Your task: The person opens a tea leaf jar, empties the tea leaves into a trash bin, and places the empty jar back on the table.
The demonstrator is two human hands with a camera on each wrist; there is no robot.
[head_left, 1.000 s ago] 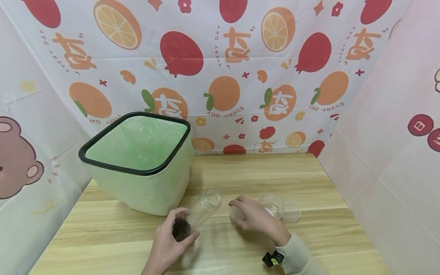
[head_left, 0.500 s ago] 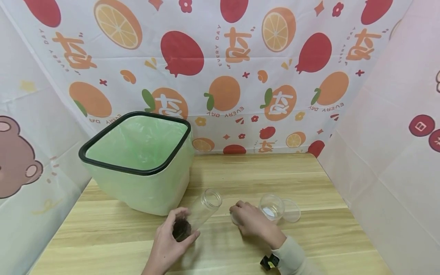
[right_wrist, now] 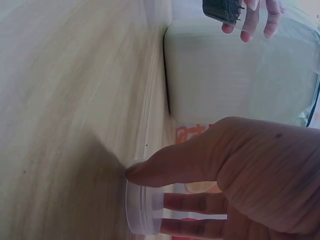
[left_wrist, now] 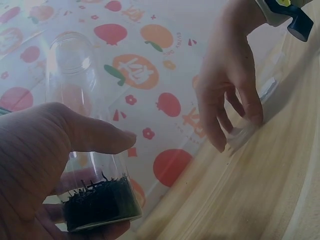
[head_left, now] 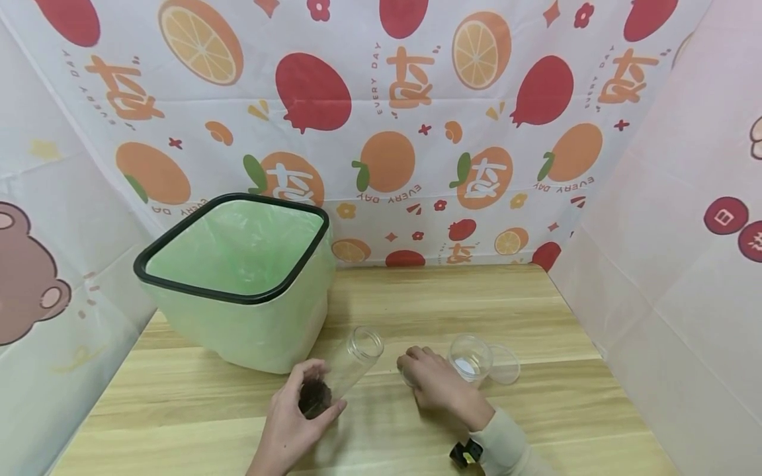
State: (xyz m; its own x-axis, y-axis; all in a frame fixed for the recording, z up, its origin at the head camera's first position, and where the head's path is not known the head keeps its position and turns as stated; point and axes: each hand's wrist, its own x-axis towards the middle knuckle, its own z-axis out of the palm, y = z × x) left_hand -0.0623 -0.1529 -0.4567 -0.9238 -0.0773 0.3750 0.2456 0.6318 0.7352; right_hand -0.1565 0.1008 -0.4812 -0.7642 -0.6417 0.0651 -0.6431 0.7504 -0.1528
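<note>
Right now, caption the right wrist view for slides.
Right hand pinches a translucent lid at the tabletop; beyond, the left hand holds a bottle with dark contents near a bin.

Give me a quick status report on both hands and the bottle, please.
Left hand gripping clear bottle, uncapped, dark strands inside. Right hand pinching small clear lid. Nothing visible between lid and bottle.

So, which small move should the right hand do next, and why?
Perhaps the right hand should lift the small lid toward the mouth of the bottle: it is holding this lid between thumb and fingers, while the left hand holds the bottle tilted and uncovered, with dark leaves inside.
</note>
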